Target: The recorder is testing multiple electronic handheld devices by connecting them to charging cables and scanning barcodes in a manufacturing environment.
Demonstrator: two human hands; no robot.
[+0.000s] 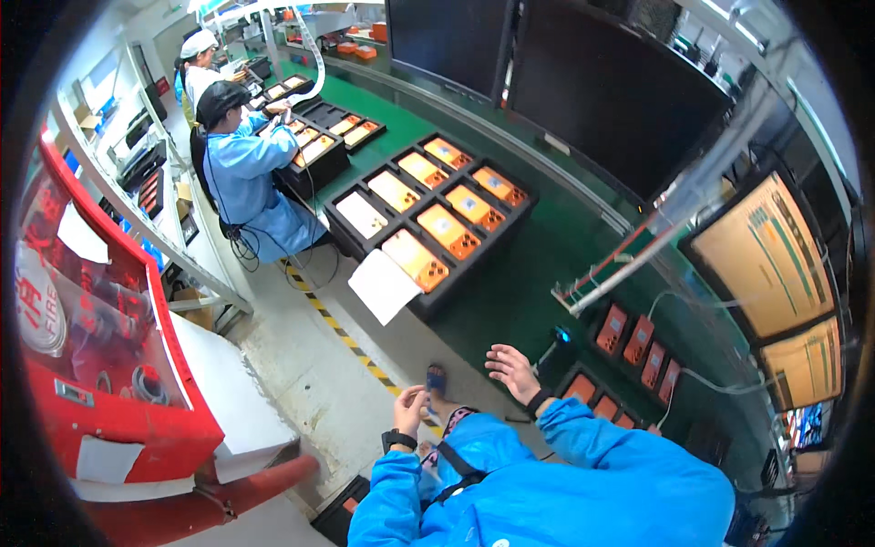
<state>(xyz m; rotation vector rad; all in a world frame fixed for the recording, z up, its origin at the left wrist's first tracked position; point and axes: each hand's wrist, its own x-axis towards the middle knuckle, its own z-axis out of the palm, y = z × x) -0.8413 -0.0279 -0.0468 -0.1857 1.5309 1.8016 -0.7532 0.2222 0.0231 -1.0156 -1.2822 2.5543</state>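
The green bench (401,114) fills the middle and right of the frame, with two dark screens (620,100) above it and a red cabinet (169,383) opposite at the left edge. Your black tray (469,266) stands on the bench at centre, holding eight orange slabs (447,230) in two rows. A co-worker (241,155) in blue sits at upper left, beside more trays. Two lit screens (775,255) stand at the right edge. A white sheet (384,286) sticks out from the tray's near corner, over part of the slab there.

Below the tray, right of centre, your right hand (513,372) is raised with its fingers spread. Your left hand (410,408) is lower and further left, its fingers curled in toward the thumb; you can't tell from this view whether they pinch anything. The slabs lie above both hands in the frame, outside your grip, and the sheet is almost straight above your left hand, apart from it. Reddish units (610,330) sit in two groups to the right of your right hand, the lower group near your sleeve (592,438). Smallest, a blue light (563,335) glows between that hand and the upper group.
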